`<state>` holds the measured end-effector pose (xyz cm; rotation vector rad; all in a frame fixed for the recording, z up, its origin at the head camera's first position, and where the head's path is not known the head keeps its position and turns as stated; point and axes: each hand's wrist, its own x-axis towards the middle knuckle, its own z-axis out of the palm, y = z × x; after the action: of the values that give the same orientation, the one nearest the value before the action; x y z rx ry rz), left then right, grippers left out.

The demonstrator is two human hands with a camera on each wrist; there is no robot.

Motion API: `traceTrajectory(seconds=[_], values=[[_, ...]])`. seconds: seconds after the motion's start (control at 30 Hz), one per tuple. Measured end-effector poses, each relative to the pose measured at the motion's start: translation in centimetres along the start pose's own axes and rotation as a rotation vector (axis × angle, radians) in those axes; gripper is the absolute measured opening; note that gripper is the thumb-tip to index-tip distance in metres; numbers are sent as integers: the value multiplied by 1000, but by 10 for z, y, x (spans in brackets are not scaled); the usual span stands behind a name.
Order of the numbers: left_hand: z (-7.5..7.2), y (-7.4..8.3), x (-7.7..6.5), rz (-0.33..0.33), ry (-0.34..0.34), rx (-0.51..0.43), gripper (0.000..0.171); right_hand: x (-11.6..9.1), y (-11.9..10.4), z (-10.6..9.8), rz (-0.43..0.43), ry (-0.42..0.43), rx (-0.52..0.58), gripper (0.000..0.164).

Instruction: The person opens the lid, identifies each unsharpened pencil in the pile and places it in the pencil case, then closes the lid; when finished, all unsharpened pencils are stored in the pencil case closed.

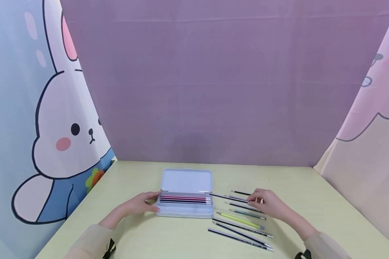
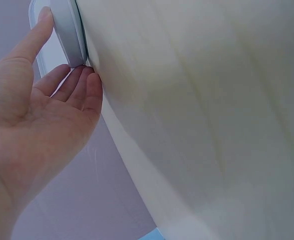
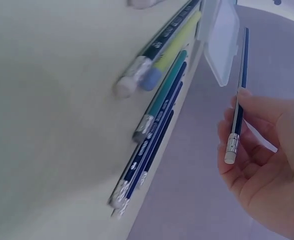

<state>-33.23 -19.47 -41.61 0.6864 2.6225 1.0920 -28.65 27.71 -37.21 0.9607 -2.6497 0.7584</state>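
A pale blue pencil case (image 1: 176, 210) lies with its lid (image 1: 186, 181) raised; red and dark pencils (image 1: 183, 199) fill its rear compartment. My left hand (image 1: 133, 205) grips the left end of the case, thumb on one side and fingers on the other. Between thumb and fingers my right hand (image 1: 270, 204) pinches a dark pencil (image 3: 244, 65) with a white eraser. In the head view, that pencil's far end reaches to the right edge of the case. Several loose pencils lie beneath and in front of the right hand.
Among the loose pencils are a thick yellow-green pencil (image 1: 240, 219), a teal pencil (image 3: 163, 92) and several dark pencils (image 1: 238, 239). The case's front compartment has a small divider. A purple cloth (image 1: 214, 90) hangs behind the pale table (image 1: 142, 237), with patterned curtains at both sides.
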Motion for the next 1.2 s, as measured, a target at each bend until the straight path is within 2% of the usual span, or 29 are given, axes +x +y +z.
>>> traceTrajectory(seconds=[0.17,0.4,0.63,0.97,1.2], values=[[0,-2,1,9,-1,0,77,9,-3,3,2,13,-12,8],[0,-1,0,10,-1,-4,76,20,-7,6,75,-13,7,10],[-1,3,-2,5,-5,-25,76,33,-14,10,53,10,21,11],[0,3,0,-15,-4,-24,75,56,-26,21,55,-11,31,10],[0,3,-1,-5,4,-22,75,71,-35,31,29,-10,46,10]])
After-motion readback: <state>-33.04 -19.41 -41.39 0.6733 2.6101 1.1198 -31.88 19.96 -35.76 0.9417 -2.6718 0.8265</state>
